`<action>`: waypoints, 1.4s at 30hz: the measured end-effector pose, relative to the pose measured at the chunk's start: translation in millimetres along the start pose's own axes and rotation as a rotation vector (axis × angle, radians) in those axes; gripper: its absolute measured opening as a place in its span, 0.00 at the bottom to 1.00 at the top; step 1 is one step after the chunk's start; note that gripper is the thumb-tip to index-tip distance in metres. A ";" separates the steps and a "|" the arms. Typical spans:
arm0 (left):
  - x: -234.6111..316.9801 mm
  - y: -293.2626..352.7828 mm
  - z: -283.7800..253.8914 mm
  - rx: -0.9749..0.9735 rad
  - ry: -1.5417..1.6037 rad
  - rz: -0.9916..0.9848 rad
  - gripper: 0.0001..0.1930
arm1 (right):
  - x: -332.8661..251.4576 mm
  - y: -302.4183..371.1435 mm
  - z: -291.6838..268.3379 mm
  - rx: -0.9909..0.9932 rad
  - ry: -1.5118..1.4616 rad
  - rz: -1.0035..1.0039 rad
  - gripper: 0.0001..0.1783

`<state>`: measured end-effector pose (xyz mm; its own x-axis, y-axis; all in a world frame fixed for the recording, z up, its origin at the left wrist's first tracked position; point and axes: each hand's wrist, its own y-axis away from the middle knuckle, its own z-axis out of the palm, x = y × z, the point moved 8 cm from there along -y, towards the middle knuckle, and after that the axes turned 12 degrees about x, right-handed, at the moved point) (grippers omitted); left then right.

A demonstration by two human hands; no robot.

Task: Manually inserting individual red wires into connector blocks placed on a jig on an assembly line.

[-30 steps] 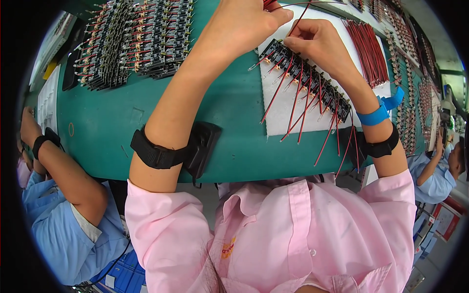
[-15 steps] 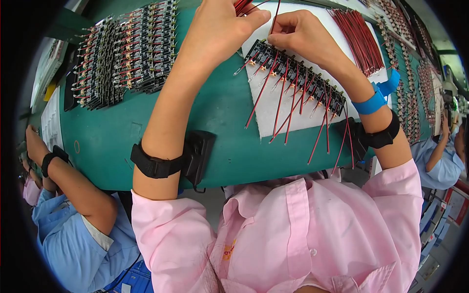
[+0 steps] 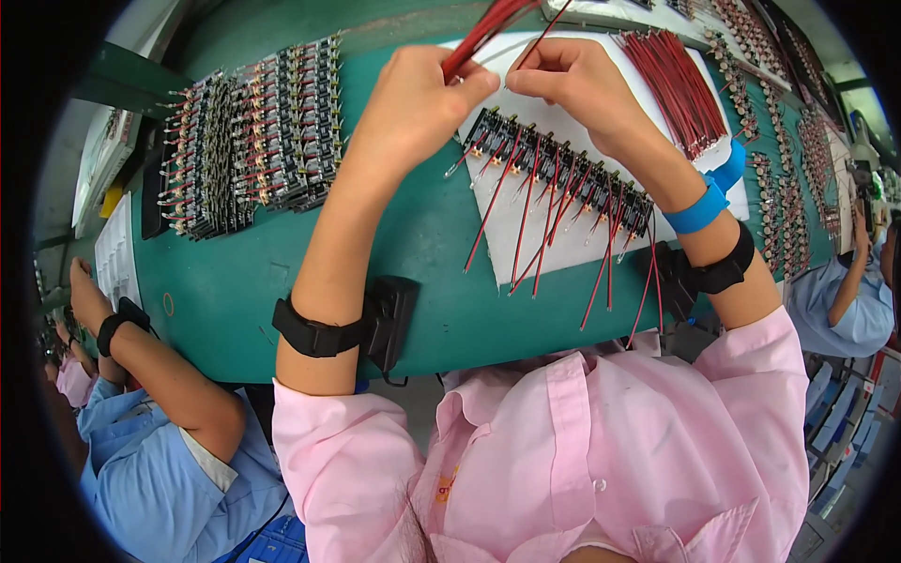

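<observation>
My left hand [image 3: 413,108] is closed around a bundle of red and black wires [image 3: 490,36], which sticks out beyond its thumb. Close beside it, my right hand [image 3: 574,83] pinches a thin red-black wire [image 3: 548,34] between thumb and fingertips. Just nearer than both hands lies a row of joined small black circuit boards [image 3: 563,169], slanting down to the right. Several red and black wires hang from it toward me, their far ends loose. Under the row is a white foam sheet [image 3: 507,253].
A pile of red-black wires [image 3: 671,89] lies on the foam's far right. Stacked board rows [image 3: 253,136] stand at left on the green mat [image 3: 441,314]. More strips of parts [image 3: 779,206] run along the right. People in blue sit at left [image 3: 178,469] and far right [image 3: 840,300].
My left hand has come nearer to me and closer to my right fingertips, showing more of its bundle. My right fingertips sit slightly farther from the board row. The view has shifted a little.
</observation>
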<state>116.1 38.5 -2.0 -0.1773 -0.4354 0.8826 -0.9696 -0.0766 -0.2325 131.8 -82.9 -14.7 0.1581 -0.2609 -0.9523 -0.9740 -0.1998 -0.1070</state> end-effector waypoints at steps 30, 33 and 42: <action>14.1 4.1 4.9 -0.049 -0.035 0.085 0.09 | 0.6 -0.8 -2.8 0.017 -0.166 0.233 0.06; 14.4 3.6 7.1 -0.076 -0.028 0.100 0.10 | 5.8 -2.6 -0.4 -0.033 -0.280 0.241 0.06; 11.0 4.2 3.0 -0.051 -0.028 0.052 0.11 | 9.3 -2.4 -4.5 0.059 -0.100 0.240 0.06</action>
<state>110.6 30.7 5.5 -0.2238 -0.4622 0.8581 -0.9665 -0.0080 -0.2564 136.3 -89.1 -22.0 -0.0926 -0.1992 -0.9756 -0.9899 -0.0868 0.1117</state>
